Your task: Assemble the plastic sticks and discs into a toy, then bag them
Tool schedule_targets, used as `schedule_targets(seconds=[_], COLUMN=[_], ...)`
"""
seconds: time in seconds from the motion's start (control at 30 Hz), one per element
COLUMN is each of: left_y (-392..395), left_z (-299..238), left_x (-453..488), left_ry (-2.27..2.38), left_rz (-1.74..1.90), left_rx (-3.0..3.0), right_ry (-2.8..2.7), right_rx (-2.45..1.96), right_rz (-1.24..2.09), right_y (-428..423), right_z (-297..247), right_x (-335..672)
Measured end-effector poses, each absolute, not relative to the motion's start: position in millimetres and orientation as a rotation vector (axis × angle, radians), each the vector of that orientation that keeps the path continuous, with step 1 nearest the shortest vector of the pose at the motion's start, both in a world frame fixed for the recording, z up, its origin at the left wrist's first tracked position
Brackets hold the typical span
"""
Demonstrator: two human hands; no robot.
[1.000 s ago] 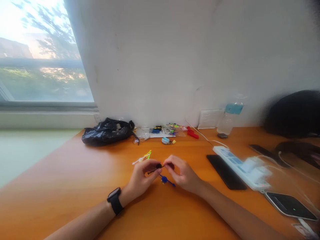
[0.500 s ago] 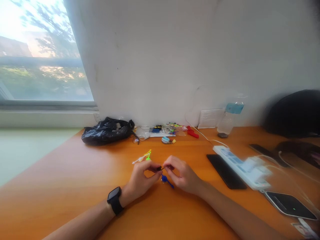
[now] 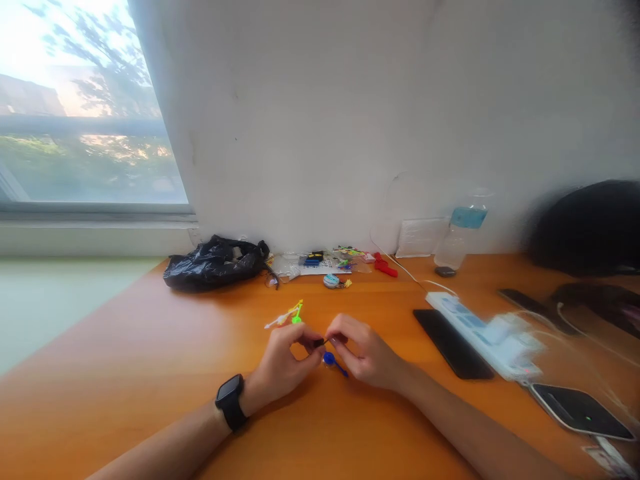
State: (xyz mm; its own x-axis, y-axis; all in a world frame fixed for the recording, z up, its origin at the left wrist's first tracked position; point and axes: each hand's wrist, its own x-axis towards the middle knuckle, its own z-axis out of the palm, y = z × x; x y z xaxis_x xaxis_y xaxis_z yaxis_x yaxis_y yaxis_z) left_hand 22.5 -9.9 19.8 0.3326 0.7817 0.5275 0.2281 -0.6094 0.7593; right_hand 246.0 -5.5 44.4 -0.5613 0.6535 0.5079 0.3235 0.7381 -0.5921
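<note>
Over the middle of the desk, my left hand (image 3: 286,355) pinches a small black piece (image 3: 319,343) between thumb and fingers. Facing it, my right hand (image 3: 364,350) pinches the thin dark end of that piece; its exact kind is too small to make out. Just below the fingertips a blue plastic piece (image 3: 329,359) with a round body and a thin arm lies on the desk. Beyond my left hand are a bright green piece (image 3: 297,318) and white and yellow pieces (image 3: 281,320) of similar shape. A black watch (image 3: 231,402) sits on my left wrist.
Against the wall lie a black plastic bag (image 3: 215,263), small packets (image 3: 320,261), a round tin (image 3: 331,281) and a red tool (image 3: 385,265). To the right are a bottle (image 3: 455,243), a black phone (image 3: 453,343), a white power strip (image 3: 480,333) with cables and a charging pad (image 3: 583,408).
Both hands stay almost in place, fingertips a few pixels lower. The black piece remains pinched between them, and the things on the desk have not moved.
</note>
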Motion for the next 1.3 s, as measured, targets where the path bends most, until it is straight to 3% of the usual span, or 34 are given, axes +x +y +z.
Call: schedule_targets(seconds=[0.3, 0.53, 0.73, 0.9, 1.3], left_y=[-16.2, -9.8, -6.9, -4.7, -0.4], left_z=[36.1, 34.0, 31.2, 27.3, 25.0], left_x=[21.3, 21.0, 20.3, 18.6, 17.1], left_ry=[0.675, 0.685, 0.665, 0.675, 0.714], left_rz=[1.142, 1.152, 1.181, 1.2, 1.223], left_rx=[1.669, 1.573, 1.553, 1.519, 1.416], right_ry=[-2.103, -2.007, -1.972, -2.018, -1.936], right_rx=[-0.746, -0.806, -0.79, -0.827, -0.967], right_rz=[0.608, 0.388, 0.565, 1.07, 0.944], right_y=[-2.5, -1.2, 0.0, 4.9, 13.1], right_z=[44.9, 44.3, 41.8, 45.9, 31.3], right_x=[248.3, 254.2, 262.3, 259.2, 261.3])
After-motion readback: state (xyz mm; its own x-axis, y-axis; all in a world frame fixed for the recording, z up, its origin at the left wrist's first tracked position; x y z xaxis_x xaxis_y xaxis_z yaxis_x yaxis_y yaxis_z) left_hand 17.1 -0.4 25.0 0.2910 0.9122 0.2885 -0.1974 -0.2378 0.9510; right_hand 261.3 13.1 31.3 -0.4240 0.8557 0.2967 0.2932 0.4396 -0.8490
